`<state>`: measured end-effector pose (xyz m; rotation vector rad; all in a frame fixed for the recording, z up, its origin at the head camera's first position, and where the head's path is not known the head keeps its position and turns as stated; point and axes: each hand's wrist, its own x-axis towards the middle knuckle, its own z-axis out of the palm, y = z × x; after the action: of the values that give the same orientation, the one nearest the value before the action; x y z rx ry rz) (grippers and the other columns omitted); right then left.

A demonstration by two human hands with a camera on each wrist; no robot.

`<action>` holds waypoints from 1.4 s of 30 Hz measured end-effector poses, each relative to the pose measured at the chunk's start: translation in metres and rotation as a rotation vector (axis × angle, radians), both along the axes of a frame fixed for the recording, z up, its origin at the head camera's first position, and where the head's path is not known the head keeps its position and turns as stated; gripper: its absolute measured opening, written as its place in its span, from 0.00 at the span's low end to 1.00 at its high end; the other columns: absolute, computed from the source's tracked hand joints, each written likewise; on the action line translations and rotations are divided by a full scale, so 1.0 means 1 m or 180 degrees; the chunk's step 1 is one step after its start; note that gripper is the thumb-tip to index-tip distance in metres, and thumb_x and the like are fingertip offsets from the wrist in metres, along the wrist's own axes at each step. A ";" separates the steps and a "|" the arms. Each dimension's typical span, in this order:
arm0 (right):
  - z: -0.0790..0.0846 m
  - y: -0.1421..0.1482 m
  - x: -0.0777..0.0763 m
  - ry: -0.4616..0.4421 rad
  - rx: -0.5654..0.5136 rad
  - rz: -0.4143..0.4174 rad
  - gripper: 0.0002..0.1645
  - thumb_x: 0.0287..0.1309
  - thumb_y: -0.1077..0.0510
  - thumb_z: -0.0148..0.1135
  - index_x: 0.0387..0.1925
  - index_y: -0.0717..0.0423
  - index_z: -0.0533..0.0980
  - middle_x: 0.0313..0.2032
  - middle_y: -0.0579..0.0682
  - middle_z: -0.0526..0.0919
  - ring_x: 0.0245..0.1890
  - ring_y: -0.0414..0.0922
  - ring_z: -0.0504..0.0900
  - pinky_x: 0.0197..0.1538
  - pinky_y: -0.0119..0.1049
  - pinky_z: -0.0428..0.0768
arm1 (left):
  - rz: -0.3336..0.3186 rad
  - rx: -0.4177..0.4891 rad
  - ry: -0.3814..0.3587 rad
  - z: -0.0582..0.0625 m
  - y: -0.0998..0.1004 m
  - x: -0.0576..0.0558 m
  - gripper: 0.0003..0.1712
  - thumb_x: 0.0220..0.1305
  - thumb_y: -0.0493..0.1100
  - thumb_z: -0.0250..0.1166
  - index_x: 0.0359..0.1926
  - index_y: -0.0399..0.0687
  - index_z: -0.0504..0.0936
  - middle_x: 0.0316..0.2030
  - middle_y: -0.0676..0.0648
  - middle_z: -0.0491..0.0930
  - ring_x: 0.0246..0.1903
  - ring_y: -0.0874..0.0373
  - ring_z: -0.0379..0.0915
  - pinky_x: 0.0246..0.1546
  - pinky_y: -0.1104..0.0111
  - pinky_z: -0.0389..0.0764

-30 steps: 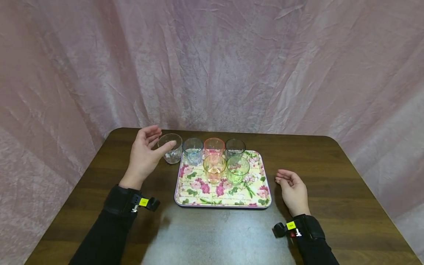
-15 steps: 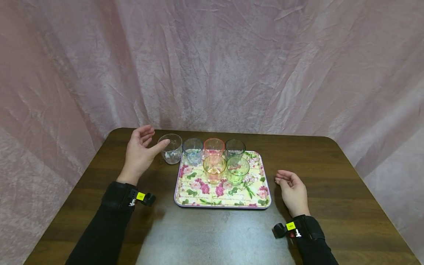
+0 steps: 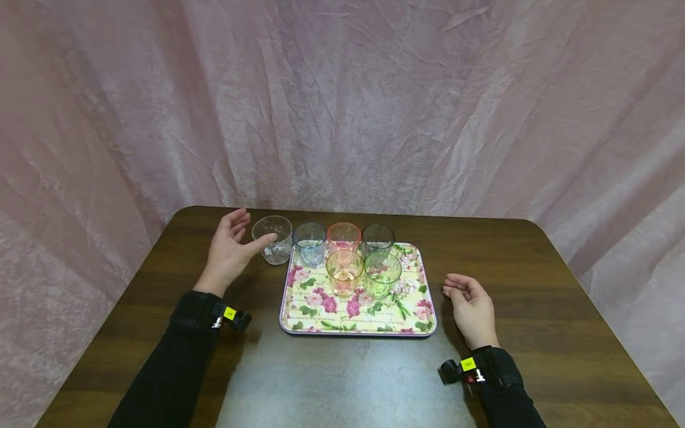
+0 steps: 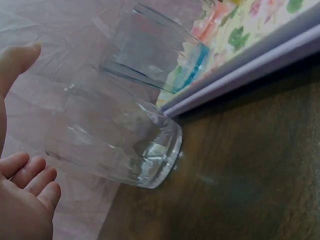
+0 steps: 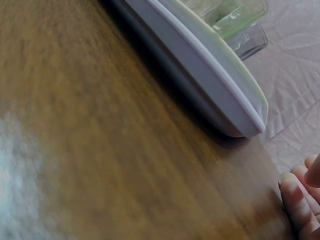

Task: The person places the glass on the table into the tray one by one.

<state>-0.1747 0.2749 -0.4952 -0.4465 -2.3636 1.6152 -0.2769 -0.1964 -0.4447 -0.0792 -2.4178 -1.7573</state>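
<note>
A clear glass (image 3: 277, 249) stands upright on the table, just left of the flowered tray (image 3: 316, 318). My left hand (image 3: 227, 252) is beside it, thumb spread from the fingers. The left wrist view shows a gap between the fingertips (image 4: 42, 180) and the clear glass (image 4: 125, 135). On the tray's back part are a blue glass (image 3: 310, 249), a red-rimmed glass (image 3: 344, 235) and a dark grey glass (image 3: 377, 238). In front of them stand a yellow-orange glass (image 3: 344, 276) and a green glass (image 3: 382, 279). My right hand (image 3: 473, 309), fingers loosely bent, holds nothing right of the tray.
The brown wooden table (image 3: 535, 309) has rounded back corners. A pink crumpled curtain (image 3: 342, 107) hangs behind its far edge. The tray's raised pale purple side (image 5: 200, 70) shows in the right wrist view.
My left hand has drawn back a little to the left from the clear glass, then shifted slightly toward it again. The glasses, tray and right hand look the same.
</note>
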 end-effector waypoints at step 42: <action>-0.004 0.001 -0.003 0.0074 -0.0050 -0.0013 0.18 0.79 0.68 0.53 0.63 0.67 0.79 0.57 0.66 0.86 0.43 0.29 0.85 0.50 0.15 0.82 | -0.0338 -0.0223 -0.0380 -0.037 0.014 -0.009 0.61 0.68 0.51 0.80 0.87 0.42 0.50 0.81 0.33 0.60 0.79 0.33 0.59 0.78 0.41 0.67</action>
<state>-0.1778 0.2761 -0.4995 -0.4331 -2.3331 1.6294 -0.2860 -0.1825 -0.4816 -0.1157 -2.6052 -1.7684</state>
